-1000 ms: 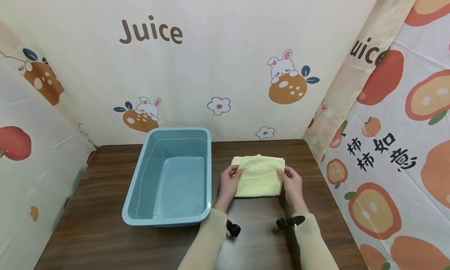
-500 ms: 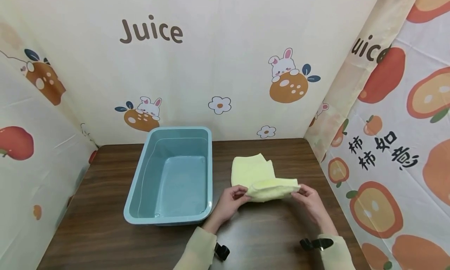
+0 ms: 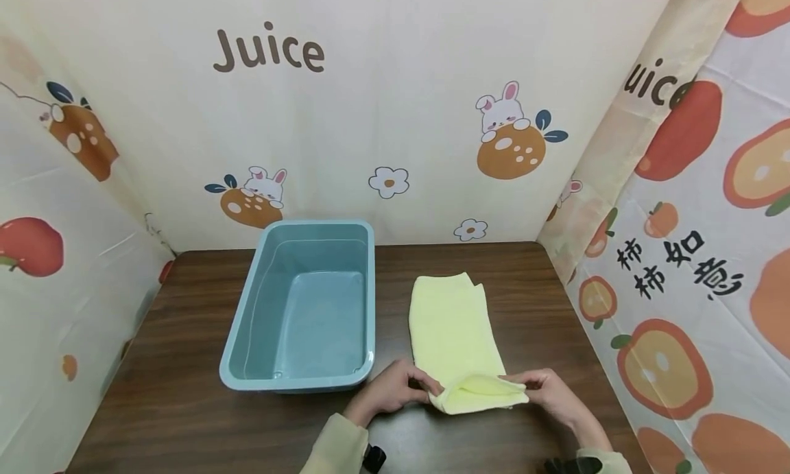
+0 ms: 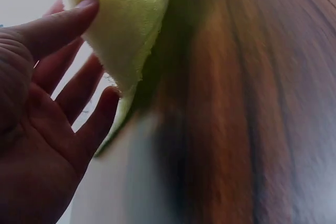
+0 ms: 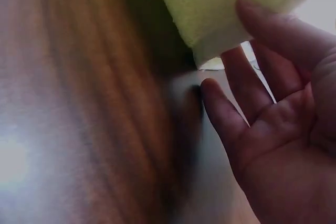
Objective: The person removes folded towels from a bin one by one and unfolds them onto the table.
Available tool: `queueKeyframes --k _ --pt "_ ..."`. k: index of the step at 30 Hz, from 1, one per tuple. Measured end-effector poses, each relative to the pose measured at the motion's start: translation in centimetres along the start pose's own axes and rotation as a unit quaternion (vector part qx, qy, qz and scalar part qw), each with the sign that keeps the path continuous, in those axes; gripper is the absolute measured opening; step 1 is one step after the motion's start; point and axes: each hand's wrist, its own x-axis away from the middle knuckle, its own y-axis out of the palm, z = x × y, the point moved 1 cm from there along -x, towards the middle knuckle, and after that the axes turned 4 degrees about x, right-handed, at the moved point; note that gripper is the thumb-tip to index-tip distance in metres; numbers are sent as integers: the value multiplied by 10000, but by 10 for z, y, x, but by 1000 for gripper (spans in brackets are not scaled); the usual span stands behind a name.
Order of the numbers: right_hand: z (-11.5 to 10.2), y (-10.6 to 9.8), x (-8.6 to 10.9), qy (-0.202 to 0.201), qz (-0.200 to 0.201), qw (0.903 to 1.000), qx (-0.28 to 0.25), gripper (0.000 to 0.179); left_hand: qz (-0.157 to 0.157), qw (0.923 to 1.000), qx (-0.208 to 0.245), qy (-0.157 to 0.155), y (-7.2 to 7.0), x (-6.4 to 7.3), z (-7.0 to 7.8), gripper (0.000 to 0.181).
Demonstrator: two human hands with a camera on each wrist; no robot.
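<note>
A pale yellow towel (image 3: 453, 323) lies lengthwise on the table, its near end lifted and partly folded over. My left hand (image 3: 398, 390) pinches the left corner of that near end between thumb and fingers. At the right corner, my right hand (image 3: 549, 395) grips the cloth the same way. In the left wrist view the thumb of the left hand (image 4: 47, 87) presses on the raised towel (image 4: 123, 24). The right wrist view has the right hand (image 5: 278, 103) with its thumb over the towel's edge (image 5: 210, 9).
A blue-green plastic basin (image 3: 369, 309) stands on the dark wooden table (image 3: 185, 337), left of the towel. A printed curtain (image 3: 401, 103) hangs behind the table, and further printed sheets (image 3: 666, 337) close off the sides.
Both hands have drawn the towel's near edge toward the front of the table. The folded towel has opened out from a short rectangle into a longer strip.
</note>
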Motion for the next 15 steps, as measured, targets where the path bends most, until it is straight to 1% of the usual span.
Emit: queueKeyframes --k 4,7,9,12,14,15 --pt "3 3 3 11 -513 9987 -73 15 -337 9975 -555 268 1 2 -6 14" --pt "2 5 3 74 -724 9973 -27 13 -553 9936 -911 376 0 3 -9 15" --pt "-1 7 4 217 -759 9968 92 13 -689 9901 -1139 448 -1 4 -9 16" --pt "-5 9 6 410 -682 9959 425 15 -871 9848 -1409 521 -2 5 -10 19" --pt "-7 10 8 499 -630 9948 633 19 -874 9844 -1447 482 -3 7 -9 22" --pt "-7 10 8 515 -597 9944 708 21 -832 9859 -1394 408 -4 8 -9 24"
